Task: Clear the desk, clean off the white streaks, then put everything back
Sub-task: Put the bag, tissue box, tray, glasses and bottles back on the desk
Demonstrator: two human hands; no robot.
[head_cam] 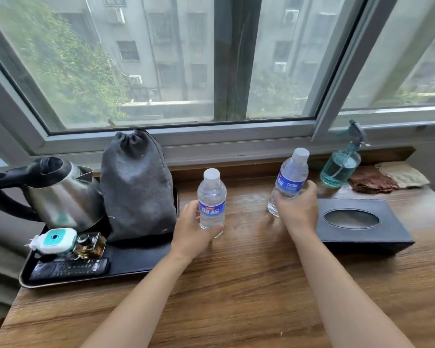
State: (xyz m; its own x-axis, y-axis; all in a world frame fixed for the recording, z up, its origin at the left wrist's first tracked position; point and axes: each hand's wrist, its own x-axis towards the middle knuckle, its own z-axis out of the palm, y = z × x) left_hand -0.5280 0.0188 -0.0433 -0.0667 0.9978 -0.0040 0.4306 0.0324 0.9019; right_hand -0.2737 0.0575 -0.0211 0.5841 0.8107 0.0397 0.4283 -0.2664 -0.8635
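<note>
My left hand [190,228] grips a clear water bottle [211,197] with a blue label, held upright near the middle of the wooden desk [236,285]. My right hand [298,209] grips a second water bottle [290,177], tilted slightly to the right and lifted a little off the desk. A faint pale smudge lies on the wood between the two bottles. A teal spray bottle [342,167] and brown and beige cloths [384,178] sit at the back right by the window sill.
A black tray [141,259] at the left holds a steel kettle [60,192], a grey drawstring bag [138,187], a remote control [70,268], a small perfume bottle [91,244] and a white-teal device [54,239]. A black tissue box [357,227] sits right of my right hand.
</note>
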